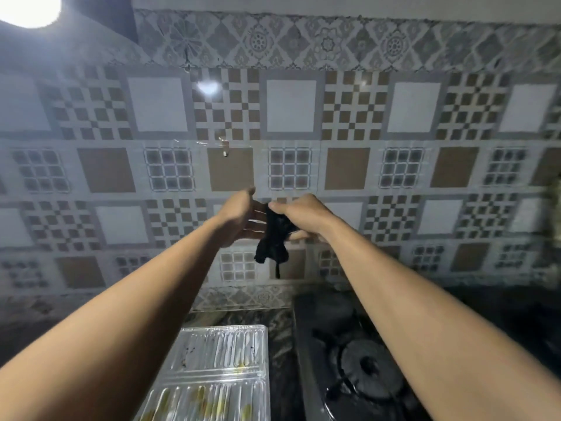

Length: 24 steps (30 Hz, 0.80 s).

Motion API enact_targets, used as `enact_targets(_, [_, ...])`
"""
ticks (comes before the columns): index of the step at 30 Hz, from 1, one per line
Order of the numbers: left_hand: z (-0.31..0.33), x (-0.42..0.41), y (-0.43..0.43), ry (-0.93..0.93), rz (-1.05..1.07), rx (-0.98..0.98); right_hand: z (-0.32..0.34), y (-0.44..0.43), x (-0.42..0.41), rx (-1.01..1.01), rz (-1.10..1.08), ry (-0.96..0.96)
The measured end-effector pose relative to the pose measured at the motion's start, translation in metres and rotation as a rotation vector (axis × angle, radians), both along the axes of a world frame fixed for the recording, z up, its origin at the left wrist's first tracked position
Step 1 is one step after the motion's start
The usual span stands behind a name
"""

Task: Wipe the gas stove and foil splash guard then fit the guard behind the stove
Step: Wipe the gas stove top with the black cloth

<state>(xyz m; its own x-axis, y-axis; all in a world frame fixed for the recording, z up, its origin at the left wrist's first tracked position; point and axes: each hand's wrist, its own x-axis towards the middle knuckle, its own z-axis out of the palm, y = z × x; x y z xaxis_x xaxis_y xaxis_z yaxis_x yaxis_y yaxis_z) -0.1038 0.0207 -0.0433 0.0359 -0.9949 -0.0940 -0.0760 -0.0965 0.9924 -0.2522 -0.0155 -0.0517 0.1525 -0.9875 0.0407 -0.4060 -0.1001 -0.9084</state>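
Right hand pinches the top of a black cloth, fingers curled over it, thumb on the upper edge. Left hand is spread, fingers loose, touching the cloth's left side; whether it actually grips is hard to tell. Both arms reach forward and up, hands meeting in front of the patterned tile wall. Cloth hangs bunched below the hands, a thin strand trailing from its bottom, well above the gas stove.

Gas stove sits low and right of the cloth, dark top, one burner with black pan support visible, partly hidden under the right forearm. Foil splash guard lies flat on the dark marbled counter, just left of the stove, ribbed and shiny with yellowish smears. Small hook on the wall above the cloth. Bright lamp glares at upper left.
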Motion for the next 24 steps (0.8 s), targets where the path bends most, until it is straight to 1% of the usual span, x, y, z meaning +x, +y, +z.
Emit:
enact_targets(2, [-0.011, -0.016, 0.004, 0.007, -0.029, 0.027, -0.014, 0.007, -0.017, 0.011, 0.001, -0.025])
enact_targets(3, [-0.017, -0.023, 0.006, 0.01, -0.033, 0.041, -0.02, 0.01, -0.026, -0.01, -0.011, -0.006])
enact_targets(7, [-0.04, -0.057, 0.016, -0.022, -0.063, 0.068, -0.04, 0.019, -0.061, -0.09, -0.089, 0.135])
enact_targets(9, [-0.06, -0.073, 0.022, -0.056, -0.078, 0.064, -0.05, 0.021, -0.078, -0.084, -0.109, 0.194])
enact_targets(11, [-0.089, -0.089, 0.031, -0.117, -0.046, 0.051, -0.061, 0.02, -0.092, -0.069, -0.099, 0.255])
enact_targets(12, [-0.108, -0.097, 0.034, -0.191, -0.01, 0.013, -0.066, 0.019, -0.099, -0.065, -0.08, 0.284])
enact_targets(15, [-0.157, -0.118, 0.053, -0.666, 0.003, -0.194, -0.079, 0.014, -0.115, -0.057, -0.026, 0.338])
enact_targets(16, [-0.169, -0.126, 0.061, -0.776, -0.029, -0.236, -0.083, 0.011, -0.119, -0.06, -0.013, 0.361])
enact_targets(20, [-0.206, -0.156, 0.082, -0.988, -0.144, -0.324, -0.094, 0.0, -0.126, -0.088, 0.079, 0.461])
enact_targets(24, [-0.229, -0.176, 0.098, -1.156, -0.232, -0.167, -0.107, -0.012, -0.121, -0.153, 0.221, 0.512])
